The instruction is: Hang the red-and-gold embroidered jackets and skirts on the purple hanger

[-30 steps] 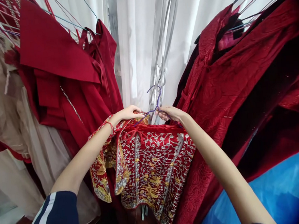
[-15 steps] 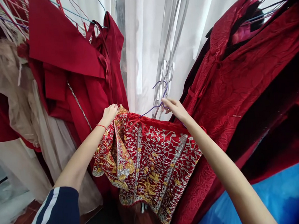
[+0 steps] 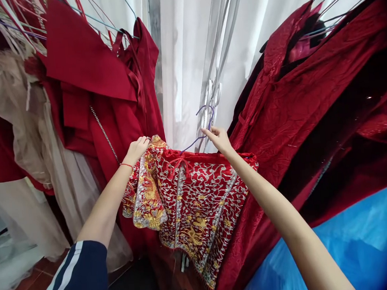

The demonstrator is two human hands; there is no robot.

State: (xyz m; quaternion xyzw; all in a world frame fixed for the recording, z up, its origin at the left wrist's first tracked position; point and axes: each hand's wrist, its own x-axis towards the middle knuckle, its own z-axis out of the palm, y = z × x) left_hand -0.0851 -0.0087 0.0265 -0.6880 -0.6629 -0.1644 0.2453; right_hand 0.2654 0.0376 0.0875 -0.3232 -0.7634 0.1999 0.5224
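Note:
A red garment (image 3: pixel 197 197) with dense gold and silver embroidery hangs in front of me, a red tie knotted near its upper edge. My left hand (image 3: pixel 136 150) is closed on its upper left edge, beside a gold-patterned piece that droops like a sleeve. At the centre, my right hand (image 3: pixel 218 139) pinches a thin purple hanger (image 3: pixel 213 113) just below its hook. One arm of the hanger slopes down into the garment's top; the rest is hidden by cloth and my hand. The hook appears in front of white metal fittings, and I cannot tell whether it touches them.
Red dresses (image 3: pixel 89 77) and a beige gown (image 3: pixel 21 104) hang close on the left. To the right hangs a red patterned dress (image 3: pixel 297 107), with blue fabric (image 3: pixel 333 245) below. A white curtain (image 3: pixel 180 44) is behind, and dark red floor shows underneath.
My right hand and the hanger have shifted slightly left. The sleeve-like piece at the garment's left now hangs flatter and more spread. Both hands keep their hold.

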